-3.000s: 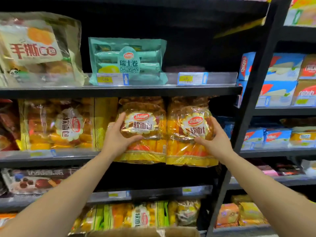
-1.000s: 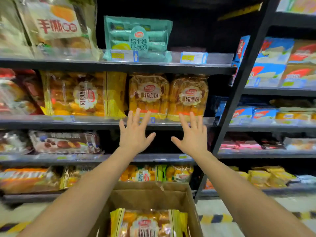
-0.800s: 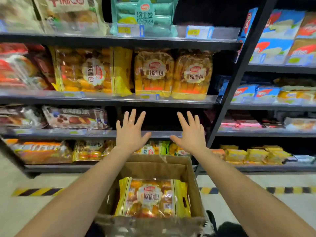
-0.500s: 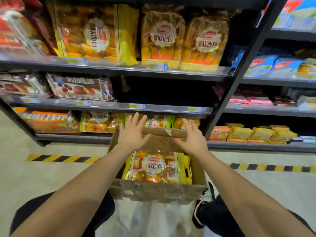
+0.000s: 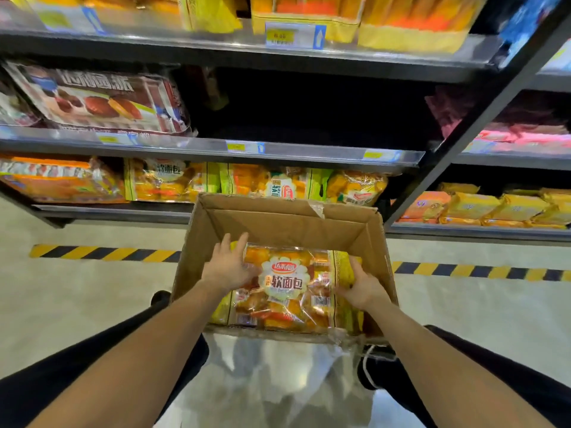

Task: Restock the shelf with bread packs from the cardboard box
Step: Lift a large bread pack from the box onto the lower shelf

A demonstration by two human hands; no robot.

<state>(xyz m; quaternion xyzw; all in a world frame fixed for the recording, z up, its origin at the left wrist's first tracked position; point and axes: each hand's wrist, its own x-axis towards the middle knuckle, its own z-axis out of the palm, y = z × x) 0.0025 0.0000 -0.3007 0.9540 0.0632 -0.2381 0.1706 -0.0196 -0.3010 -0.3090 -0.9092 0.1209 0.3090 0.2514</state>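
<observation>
An open cardboard box (image 5: 278,223) stands on the floor in front of the black shelf unit. Inside it lies a clear bread pack (image 5: 284,285) with yellow ends and a white scalloped label. My left hand (image 5: 228,267) lies on the pack's left end with its fingers spread. My right hand (image 5: 361,285) touches the pack's right edge, thumb up; its fingers are partly hidden behind the pack. The pack still rests in the box. At the top edge, the bottoms of matching bread packs (image 5: 401,35) stand on the upper shelf (image 5: 216,47).
The middle shelf (image 5: 309,151) has a dark gap right of a brown cake pack (image 5: 102,100). More bread packs (image 5: 272,183) lie on the bottom shelf behind the box. A slanted black post (image 5: 463,143) divides the units. Yellow-black tape (image 5: 102,253) marks the floor. A clear plastic sheet (image 5: 278,381) lies below the box.
Both hands let go of the two packs on the upper shelf and dropped into the box. The view tilted down with them. The hands now touch the pack in the box.
</observation>
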